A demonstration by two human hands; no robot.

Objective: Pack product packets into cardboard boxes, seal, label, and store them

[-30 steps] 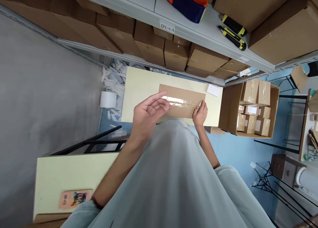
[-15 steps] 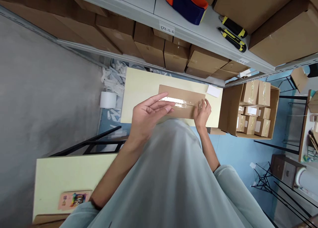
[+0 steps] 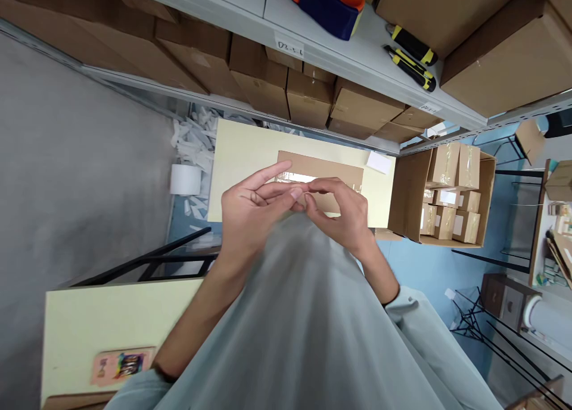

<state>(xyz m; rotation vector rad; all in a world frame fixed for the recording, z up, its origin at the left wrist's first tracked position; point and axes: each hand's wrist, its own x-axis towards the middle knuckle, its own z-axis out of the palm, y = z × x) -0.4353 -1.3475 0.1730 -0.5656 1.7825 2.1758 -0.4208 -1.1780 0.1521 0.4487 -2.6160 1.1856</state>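
Observation:
A flat brown cardboard box [image 3: 330,167] with shiny clear tape along its middle lies on the pale yellow table [image 3: 245,145]. Above its near side, my left hand [image 3: 254,207] pinches with thumb and middle finger while its index finger stretches out. My right hand [image 3: 342,210] meets it there, thumb and index finger bent together at the left fingertips. Whatever sits between the fingertips is too small to make out. Both hands hide part of the box.
A grey shelf [image 3: 339,70] with boxes, two utility knives [image 3: 411,55] and a blue-orange band [image 3: 326,8] runs across the top. An open carton [image 3: 404,189] of small boxes stands right. A white roll [image 3: 185,179] and paper scraps lie left. A white card [image 3: 379,162] rests on the table.
My right hand has left the box's right end and moved left to meet my left hand's fingertips. My left hand's thumb and middle finger have closed together. The box stays on the table.

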